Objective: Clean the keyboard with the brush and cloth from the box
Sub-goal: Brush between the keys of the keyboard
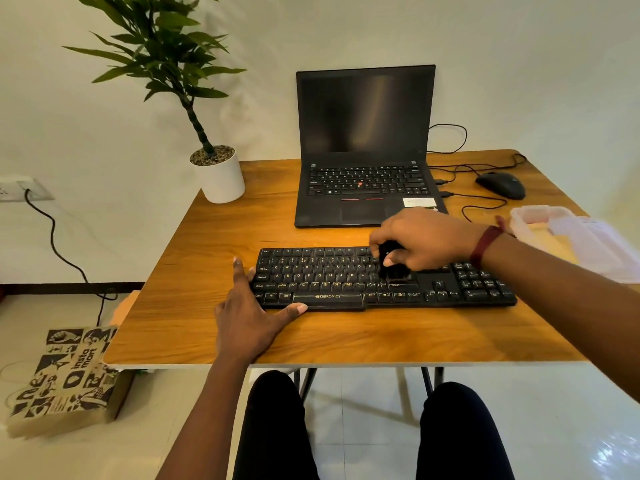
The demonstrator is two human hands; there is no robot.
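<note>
A black keyboard lies across the middle of the wooden table. My right hand is closed around a small black brush, whose bristles rest on the keys right of the letter block. My left hand lies flat at the keyboard's left end, fingers spread, thumb along its front edge. A clear plastic box with its lid beside it sits at the table's right edge. I cannot make out a cloth.
An open black laptop stands behind the keyboard. A black mouse and its cables lie at the back right. A white plant pot stands on the back left corner. A printed paper bag stands on the floor to the left.
</note>
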